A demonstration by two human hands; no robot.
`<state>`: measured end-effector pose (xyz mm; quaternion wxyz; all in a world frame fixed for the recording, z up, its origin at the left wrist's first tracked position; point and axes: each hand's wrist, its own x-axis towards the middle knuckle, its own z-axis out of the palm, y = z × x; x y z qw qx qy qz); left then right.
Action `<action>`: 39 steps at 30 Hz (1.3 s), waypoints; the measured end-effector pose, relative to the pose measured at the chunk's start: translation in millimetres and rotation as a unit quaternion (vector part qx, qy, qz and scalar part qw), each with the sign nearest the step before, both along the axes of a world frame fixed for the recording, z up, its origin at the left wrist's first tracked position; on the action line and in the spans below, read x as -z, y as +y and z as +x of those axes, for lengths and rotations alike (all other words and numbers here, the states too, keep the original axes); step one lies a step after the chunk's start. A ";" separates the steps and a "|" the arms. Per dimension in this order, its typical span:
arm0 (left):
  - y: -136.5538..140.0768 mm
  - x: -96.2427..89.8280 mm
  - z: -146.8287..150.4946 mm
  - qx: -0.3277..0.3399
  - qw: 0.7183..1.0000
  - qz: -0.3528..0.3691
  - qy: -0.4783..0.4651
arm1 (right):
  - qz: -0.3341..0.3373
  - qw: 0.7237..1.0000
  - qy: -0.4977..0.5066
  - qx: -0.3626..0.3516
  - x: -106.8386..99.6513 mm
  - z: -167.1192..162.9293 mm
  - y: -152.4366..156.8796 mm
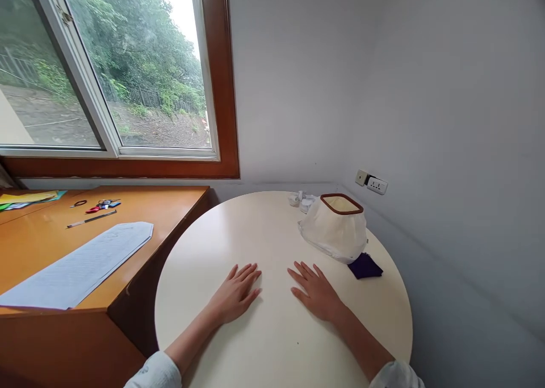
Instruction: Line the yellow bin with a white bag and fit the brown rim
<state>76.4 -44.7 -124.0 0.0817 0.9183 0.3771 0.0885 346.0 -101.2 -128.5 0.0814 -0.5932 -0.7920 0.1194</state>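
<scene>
My left hand (237,293) lies palm down on the round cream table (272,354), its fingers stretched out and holding nothing. Across a small gap, my right hand (315,292) rests flat on the same tabletop with its fingers spread. Beyond the right hand stands a whitish, translucent bag-like thing (334,235) with a brown squarish rim on top; its exact kind is unclear. A dark purple folded cloth (365,266) lies partly against its base. Behind it sit small white items (303,201), too indistinct to name.
To the left, an orange-brown desk (179,198) bears white paper sheets (85,263), a pen (91,219), a bunch of keys (104,205), a black ring-shaped item (79,203) and coloured papers (29,197). A wall socket (377,185) is behind the table, and a window (149,64) is at upper left.
</scene>
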 end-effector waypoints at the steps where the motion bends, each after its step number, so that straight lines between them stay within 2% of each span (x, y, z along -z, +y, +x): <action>1: -0.4 -0.3 0.0 -0.002 1.000 0.000 -0.004 | 0.001 1.000 0.002 0.000 0.2 -0.1 0.0; 26: 4.0 1.7 1.9 -0.008 1.000 -0.001 0.013 | -0.002 0.999 0.045 0.000 -3.3 3.4 4.3; 32: 4.2 1.7 2.1 0.005 0.999 0.022 -0.023 | 0.010 0.997 0.070 0.006 3.4 3.2 6.8; 39: 2.9 2.9 5.4 -0.048 0.996 0.009 -0.073 | 0.029 0.994 0.105 0.007 11.4 2.1 8.2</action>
